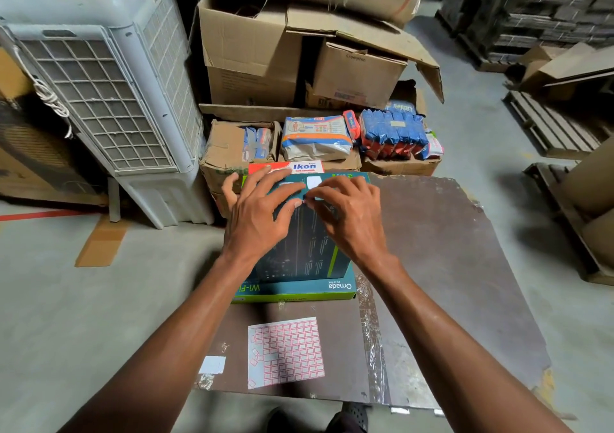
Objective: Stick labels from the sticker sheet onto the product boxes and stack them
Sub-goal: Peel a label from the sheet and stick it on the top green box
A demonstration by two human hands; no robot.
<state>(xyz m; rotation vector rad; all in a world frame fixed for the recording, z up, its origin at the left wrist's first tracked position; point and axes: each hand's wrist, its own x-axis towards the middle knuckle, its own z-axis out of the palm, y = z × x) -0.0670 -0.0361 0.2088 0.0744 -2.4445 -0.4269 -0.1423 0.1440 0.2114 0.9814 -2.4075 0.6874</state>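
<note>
Two stacked Omada boxes [299, 286], Ikon carton [292, 168], pink-bordered sticker sheet [287, 351]

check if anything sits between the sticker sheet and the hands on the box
Nothing visible does. The sticker sheet lies flat on the board, nearer than the box, with bare board between; both hands are on the box top.
</note>
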